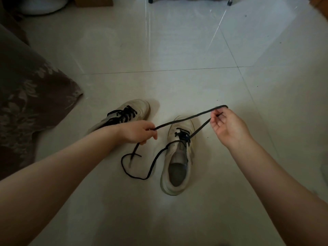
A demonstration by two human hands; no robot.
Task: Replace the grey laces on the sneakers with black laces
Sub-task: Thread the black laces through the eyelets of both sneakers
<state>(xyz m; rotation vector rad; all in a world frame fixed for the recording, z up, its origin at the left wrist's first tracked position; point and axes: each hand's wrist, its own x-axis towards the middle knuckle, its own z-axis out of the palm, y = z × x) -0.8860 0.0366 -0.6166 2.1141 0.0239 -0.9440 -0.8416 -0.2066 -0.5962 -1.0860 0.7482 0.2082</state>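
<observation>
Two pale sneakers stand on the tiled floor. The left sneaker (pixel 127 110) is fully laced in black and partly hidden behind my left forearm. The right sneaker (pixel 177 157) has a black lace (pixel 184 119) threaded through only its front eyelets. From those eyelets one lace end rises to a loop pinched in my right hand (pixel 227 128), then runs across to my left hand (pixel 140 131), whose fingers grip it. The other lace end curls loose on the floor left of the shoe.
A dark brown flowered fabric (pixel 26 96) covers the left side. At the far top stand a white rounded object (pixel 42 6), a cardboard box (pixel 95 0) and metal furniture legs (pixel 150 0). Pale floor tiles (pixel 177 50) surround the shoes.
</observation>
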